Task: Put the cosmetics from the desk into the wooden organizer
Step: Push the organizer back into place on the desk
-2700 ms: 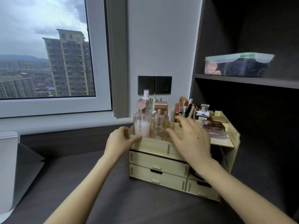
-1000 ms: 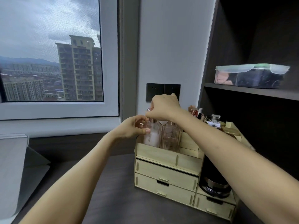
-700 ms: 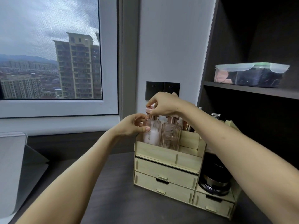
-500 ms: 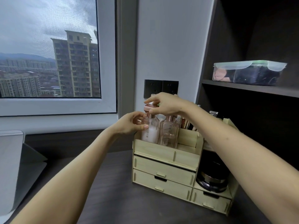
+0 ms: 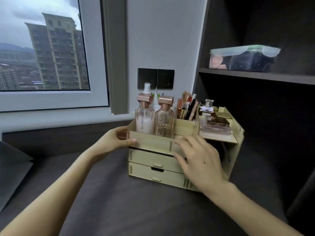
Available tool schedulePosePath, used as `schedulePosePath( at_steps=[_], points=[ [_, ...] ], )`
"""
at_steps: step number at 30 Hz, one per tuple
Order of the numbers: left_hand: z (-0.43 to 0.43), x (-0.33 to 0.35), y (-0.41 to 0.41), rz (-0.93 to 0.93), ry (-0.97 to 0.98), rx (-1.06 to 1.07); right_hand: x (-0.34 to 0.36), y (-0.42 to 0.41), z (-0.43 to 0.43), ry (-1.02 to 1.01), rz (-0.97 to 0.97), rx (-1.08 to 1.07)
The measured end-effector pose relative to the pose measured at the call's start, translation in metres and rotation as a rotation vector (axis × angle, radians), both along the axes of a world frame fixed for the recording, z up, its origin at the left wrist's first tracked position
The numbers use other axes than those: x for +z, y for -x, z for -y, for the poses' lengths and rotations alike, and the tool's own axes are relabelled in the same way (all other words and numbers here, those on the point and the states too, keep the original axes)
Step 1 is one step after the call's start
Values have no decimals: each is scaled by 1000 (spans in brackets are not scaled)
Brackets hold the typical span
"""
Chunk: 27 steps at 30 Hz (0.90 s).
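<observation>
At the organizer's (image 5: 153, 144) front left corner, the left hand (image 5: 111, 142) pinches the upper tray wall, thumb on the front face and fingers curled round the side. The right hand (image 5: 202, 162) grips nothing: its fingers lie straight and spread against the front, over the right end of the top drawer (image 5: 153, 159).

Just behind the left thumb, two bottles (image 5: 144, 120) stand upright in the front left compartment. Brushes and lipsticks (image 5: 186, 108) fill the middle cup, and a perfume (image 5: 208, 105) and palettes (image 5: 214, 123) sit on the right-hand shelf. Every cosmetic in sight is already in the organizer, so the filling looks done or nearly so.

The organizer stands at the desk's (image 5: 110, 201) back right corner, straight ahead of both hands and touching both. Its long axis runs left to right, slightly skewed. Any coming move is probably a nudge or a squaring-up. The left hand has the real hold and would steer, while the right can only push.
</observation>
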State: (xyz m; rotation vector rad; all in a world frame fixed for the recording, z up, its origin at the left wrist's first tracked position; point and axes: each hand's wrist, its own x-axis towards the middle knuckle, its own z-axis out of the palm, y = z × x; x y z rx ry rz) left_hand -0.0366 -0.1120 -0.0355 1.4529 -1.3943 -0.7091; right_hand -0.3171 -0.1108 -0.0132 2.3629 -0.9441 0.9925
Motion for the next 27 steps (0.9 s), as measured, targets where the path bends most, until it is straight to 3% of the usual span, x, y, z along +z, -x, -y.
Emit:
schedulePosePath(
  at_steps=[7, 12, 18, 27],
  points=[
    [-2, -48, 24, 89, -65, 79, -58, 16, 8, -103, -182, -299],
    [3, -64, 34, 163, 5, 265, -74, 11, 14, -175, -193, -324],
    [3, -72, 38, 138, 56, 298, -84, -3, 19, -199, -150, -377],
    [6, -74, 42, 220, 50, 379, -90, 2, 33, -189, -43, -268]
  ],
)
